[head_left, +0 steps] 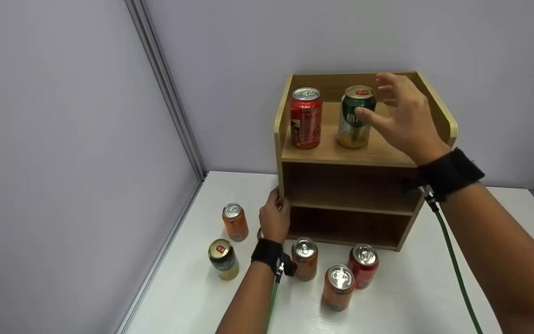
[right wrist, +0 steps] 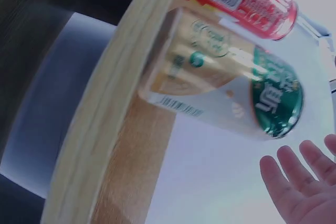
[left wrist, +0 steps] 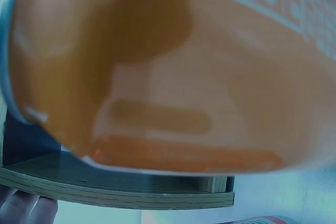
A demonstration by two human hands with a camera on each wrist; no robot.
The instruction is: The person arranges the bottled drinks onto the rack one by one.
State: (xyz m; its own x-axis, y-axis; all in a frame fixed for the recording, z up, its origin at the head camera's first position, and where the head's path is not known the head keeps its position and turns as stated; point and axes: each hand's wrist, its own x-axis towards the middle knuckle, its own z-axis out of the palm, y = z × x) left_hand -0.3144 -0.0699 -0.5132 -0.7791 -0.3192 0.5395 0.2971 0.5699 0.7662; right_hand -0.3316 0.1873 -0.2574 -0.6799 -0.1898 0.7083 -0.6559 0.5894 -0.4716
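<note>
Closest to the head camera, the right forearm (head_left: pixel 510 246) leads to the right hand (head_left: pixel 403 116), its thumb and fingers spread wide. Just beside that hand, a green-and-white can (head_left: pixel 353 132) stands upright on the top level of a wooden rack (head_left: pixel 350 162); a red can (head_left: pixel 306 123) stands farther left. Lower down, the left hand (head_left: pixel 275 219) grips the rack's side panel (head_left: pixel 280 174); on the desk (head_left: pixel 415 297), an orange can (head_left: pixel 236 226) stands to its left and a second orange can (head_left: pixel 305 264) nearer the viewer, on its right.

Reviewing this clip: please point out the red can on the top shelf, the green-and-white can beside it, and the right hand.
Red can (head_left: pixel 306 119): head view, middle of its side.
Green-and-white can (head_left: pixel 352 124): head view, its printed side.
Right hand (head_left: pixel 408 116): head view, middle of the hand.
</note>
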